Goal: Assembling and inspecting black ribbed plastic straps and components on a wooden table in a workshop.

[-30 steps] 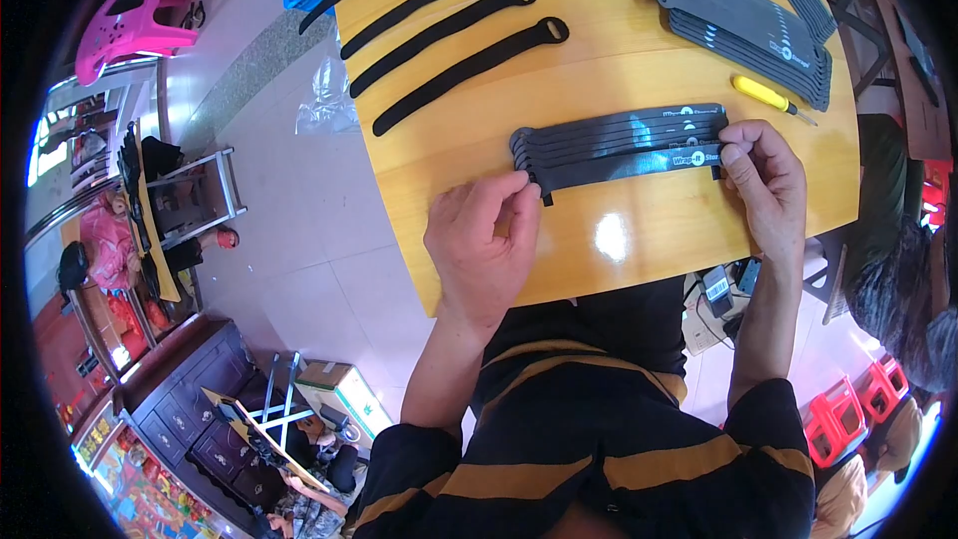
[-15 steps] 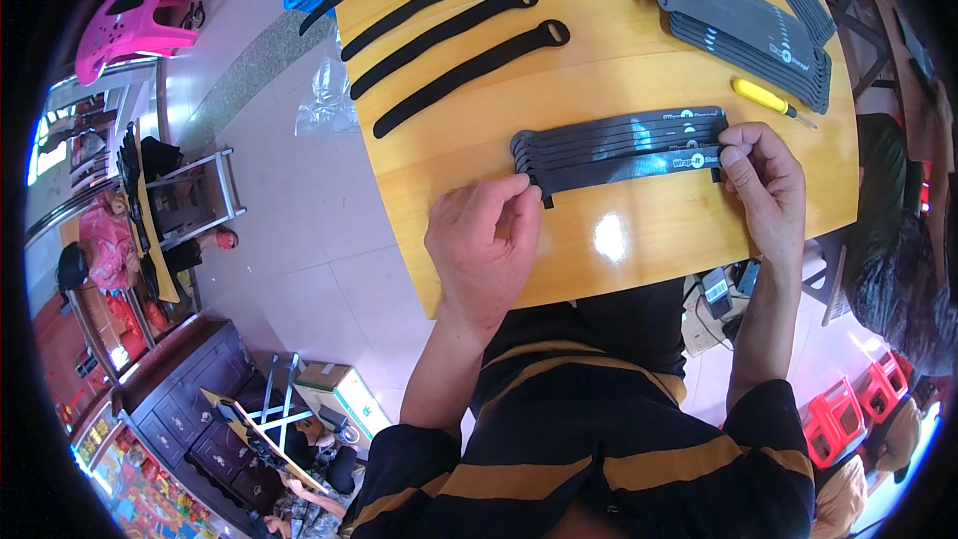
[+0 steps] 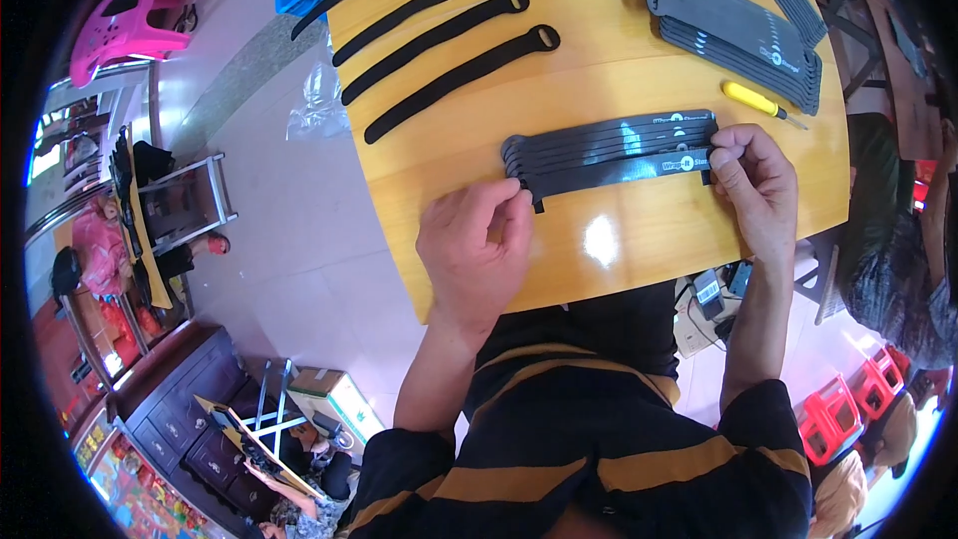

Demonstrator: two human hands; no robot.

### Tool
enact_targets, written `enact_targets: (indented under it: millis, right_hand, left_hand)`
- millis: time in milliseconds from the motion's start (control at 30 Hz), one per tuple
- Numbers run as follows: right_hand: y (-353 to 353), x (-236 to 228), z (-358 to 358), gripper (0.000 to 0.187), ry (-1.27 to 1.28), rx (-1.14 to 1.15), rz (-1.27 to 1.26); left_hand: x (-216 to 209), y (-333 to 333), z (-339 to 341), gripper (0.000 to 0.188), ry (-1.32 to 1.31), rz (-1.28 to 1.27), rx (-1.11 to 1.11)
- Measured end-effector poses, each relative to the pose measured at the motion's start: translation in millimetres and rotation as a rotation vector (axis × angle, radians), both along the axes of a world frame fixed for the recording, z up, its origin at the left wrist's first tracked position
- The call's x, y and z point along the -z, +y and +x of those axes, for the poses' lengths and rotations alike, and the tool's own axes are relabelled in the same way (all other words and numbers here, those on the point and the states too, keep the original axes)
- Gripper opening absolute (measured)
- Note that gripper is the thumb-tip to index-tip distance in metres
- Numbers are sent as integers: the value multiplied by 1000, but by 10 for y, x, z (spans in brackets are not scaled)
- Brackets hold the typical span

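Note:
On the wooden table lies a fanned stack of black storage straps [image 3: 589,152], overlapping in rows with white print near their right ends. The nearest strap [image 3: 609,172] lies at the stack's front edge. My left hand [image 3: 474,245] pinches its left end between thumb and index finger. My right hand [image 3: 755,190] pinches the right end the same way. Small dark tabs show below the strap beside both hands' fingertips. My fingers hide the strap's very ends.
Several single black straps with slotted ends [image 3: 459,85] lie at the table's far left. Grey strap stacks [image 3: 728,30] sit far right, near a yellow-handled screwdriver [image 3: 753,97]. The table [image 3: 449,180] ends close to my body. A person works at another board [image 3: 259,449] lower left.
The whole view has shifted slightly, moving the table and hands a little left in the picture. Both hands keep their pinch on the strap, with little other movement.

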State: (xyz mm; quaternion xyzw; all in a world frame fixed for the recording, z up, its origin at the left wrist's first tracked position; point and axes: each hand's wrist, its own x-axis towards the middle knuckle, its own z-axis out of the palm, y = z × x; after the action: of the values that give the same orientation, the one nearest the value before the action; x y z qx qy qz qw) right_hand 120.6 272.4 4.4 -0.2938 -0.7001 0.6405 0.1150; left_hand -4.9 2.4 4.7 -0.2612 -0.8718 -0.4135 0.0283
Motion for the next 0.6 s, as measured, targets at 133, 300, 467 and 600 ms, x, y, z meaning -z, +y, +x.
enact_targets:
  millis: [133, 300, 467, 600]
  right_hand:
    - [-5, -6, -11, 11, -7, 1, -3]
    - [0, -10, -29, 11, -6, 5, 18]
    - [8, -14, -31, 11, -12, 15, -1]
    - [4, -45, -23, 10, -21, 19, 36]
  left_hand:
    - [8, -7, -14, 16, 19, 3, 4]
    - [8, 13, -10, 18, 7, -5, -9]
    - [3, 27, -7, 18, 6, -9, -9]
    - [25, 32, 3, 18, 21, -5, 0]
